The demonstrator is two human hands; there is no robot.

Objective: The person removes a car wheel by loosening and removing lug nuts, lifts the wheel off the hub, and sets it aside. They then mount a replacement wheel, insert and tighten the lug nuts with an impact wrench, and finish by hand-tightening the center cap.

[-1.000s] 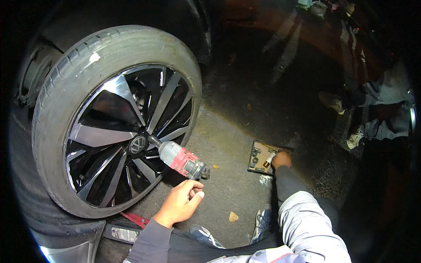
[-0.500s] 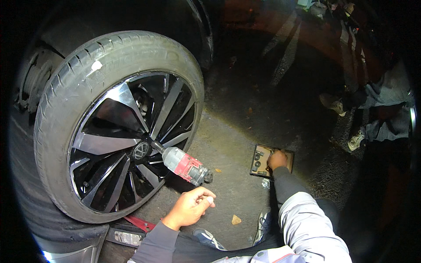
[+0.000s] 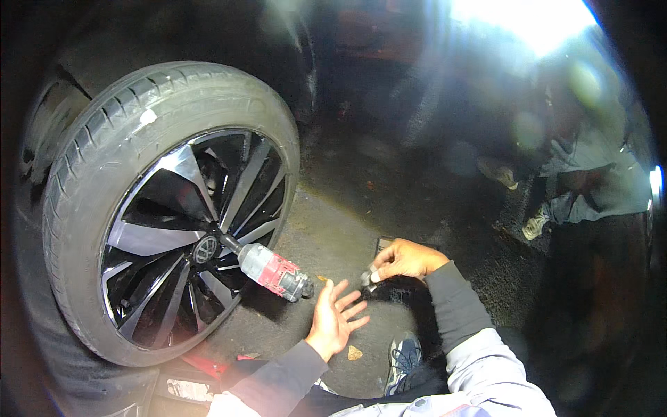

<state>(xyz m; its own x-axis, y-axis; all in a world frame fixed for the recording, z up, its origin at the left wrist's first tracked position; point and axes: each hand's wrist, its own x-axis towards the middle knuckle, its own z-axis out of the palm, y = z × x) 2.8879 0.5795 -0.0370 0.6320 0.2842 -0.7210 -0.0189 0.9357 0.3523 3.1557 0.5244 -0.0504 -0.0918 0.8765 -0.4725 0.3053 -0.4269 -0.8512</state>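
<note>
Silvery piece (image 3: 366,279) — small; right fingers (image 3: 393,256) pinching

Outdoor pavement (image 3: 332,226): leaf (image 3: 355,353), car wheel (image 3: 163,238)

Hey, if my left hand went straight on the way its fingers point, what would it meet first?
Most likely the small, blurred grey-and-dark piece pinched in your bare right hand, just beyond your open left hand's spread fingers, though depth is unclear from this view.

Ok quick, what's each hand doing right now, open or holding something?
Left hand: open, fingers spread, nothing visibly held.
Right hand: closed, pinching a small part, too blurred to identify.
</note>
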